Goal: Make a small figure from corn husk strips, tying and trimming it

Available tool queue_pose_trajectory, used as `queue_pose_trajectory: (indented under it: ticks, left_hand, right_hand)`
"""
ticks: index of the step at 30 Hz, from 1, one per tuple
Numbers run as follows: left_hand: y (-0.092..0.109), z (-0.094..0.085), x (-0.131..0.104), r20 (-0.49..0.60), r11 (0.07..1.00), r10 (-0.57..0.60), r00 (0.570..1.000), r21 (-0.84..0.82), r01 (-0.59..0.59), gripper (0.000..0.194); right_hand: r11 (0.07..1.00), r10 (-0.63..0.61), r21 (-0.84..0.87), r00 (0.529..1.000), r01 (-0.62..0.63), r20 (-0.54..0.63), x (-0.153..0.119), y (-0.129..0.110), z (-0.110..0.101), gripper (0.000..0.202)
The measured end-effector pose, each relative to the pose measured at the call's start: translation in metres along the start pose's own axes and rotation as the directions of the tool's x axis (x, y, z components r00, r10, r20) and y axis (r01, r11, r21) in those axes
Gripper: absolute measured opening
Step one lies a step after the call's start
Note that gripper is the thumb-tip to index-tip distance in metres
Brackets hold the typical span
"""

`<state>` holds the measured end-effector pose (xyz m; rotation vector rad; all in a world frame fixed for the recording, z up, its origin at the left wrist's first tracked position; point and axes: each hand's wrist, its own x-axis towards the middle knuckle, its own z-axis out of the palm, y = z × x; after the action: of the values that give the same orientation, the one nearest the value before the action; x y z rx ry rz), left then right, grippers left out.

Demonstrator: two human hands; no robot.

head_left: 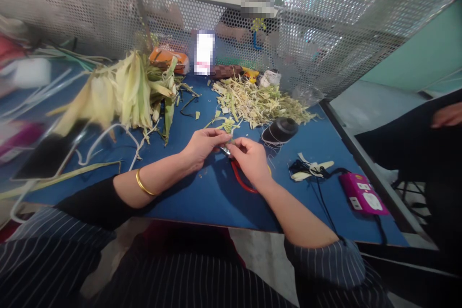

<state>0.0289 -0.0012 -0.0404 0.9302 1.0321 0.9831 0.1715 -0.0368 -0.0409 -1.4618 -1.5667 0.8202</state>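
Note:
My left hand [206, 147] and my right hand [250, 156] meet over the middle of the blue table. Both are closed, thumbs and fingertips pinching a small pale green corn husk piece [228, 126] whose knotted-looking top sticks up beyond the fingers. Its lower part is hidden by my fingertips. Under my right hand lie scissors with red handles [240, 180], their blades partly covered. Beyond that hand stands a spool of dark thread [280, 130] with loose pale thread around its base.
A bundle of corn husks [126, 89] lies at the left, a heap of husk shreds [258, 101] at the back. A smartphone [50, 149] and white cable [122, 127] are left; a purple power strip [363, 193] is right. A perforated metal screen [306, 33] borders the back.

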Motion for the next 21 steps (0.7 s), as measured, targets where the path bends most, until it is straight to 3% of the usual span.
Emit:
queue_pose_trajectory:
  ticks: [8,15,21]
  left_hand:
    - [-0.002,-0.003,0.004,0.058,0.993,0.105,0.993,0.046,-0.108,0.018]
    - [0.001,-0.002,0.001,0.129,0.985,-0.110,0.985,-0.116,0.125,0.014]
    - [-0.006,0.006,0.000,-0.019,0.987,-0.007,1.000,-0.158,0.004,0.012]
  right_hand:
    - [0.979,0.041,0.189,0.983,-0.076,0.180,0.004,0.002,-0.011,0.019]
    - [0.991,0.024,0.125,0.974,-0.053,0.224,0.006,0.001,-0.014,0.018]
    - [0.997,-0.067,0.036,0.982,0.062,0.177,0.003,0.005,-0.012,0.021]
